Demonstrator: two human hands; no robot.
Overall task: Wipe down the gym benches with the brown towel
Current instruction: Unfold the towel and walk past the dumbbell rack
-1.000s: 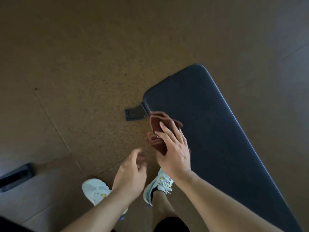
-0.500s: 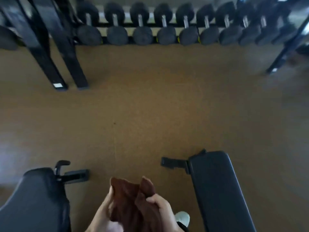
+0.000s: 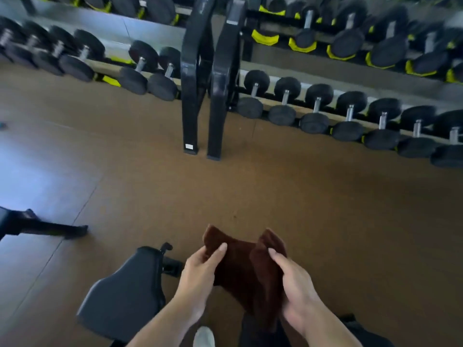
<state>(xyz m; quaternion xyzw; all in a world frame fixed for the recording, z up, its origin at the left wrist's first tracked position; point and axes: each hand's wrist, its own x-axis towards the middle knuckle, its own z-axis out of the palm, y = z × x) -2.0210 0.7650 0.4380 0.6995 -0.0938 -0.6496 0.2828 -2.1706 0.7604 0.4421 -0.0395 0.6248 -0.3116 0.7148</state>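
The brown towel [image 3: 244, 269] is held up in front of me at the bottom centre, spread between both hands above the floor. My left hand [image 3: 199, 276] pinches its left edge with thumb and fingers. My right hand [image 3: 294, 286] grips its right edge. A black padded bench [image 3: 125, 294] lies low on the left, just beside my left forearm, with its black foot bar poking out toward the towel. The towel touches no bench.
Racks of black dumbbells [image 3: 315, 108] run across the back, with two black rack legs [image 3: 203, 96] standing on the brown floor ahead. Another bench's black frame [image 3: 37, 226] juts in at the left edge. My white shoe [image 3: 204, 336] shows at the bottom.
The towel left the bench it lay on and now hangs between both hands. My view swung up and left, from that bench to the dumbbell racks and another bench.
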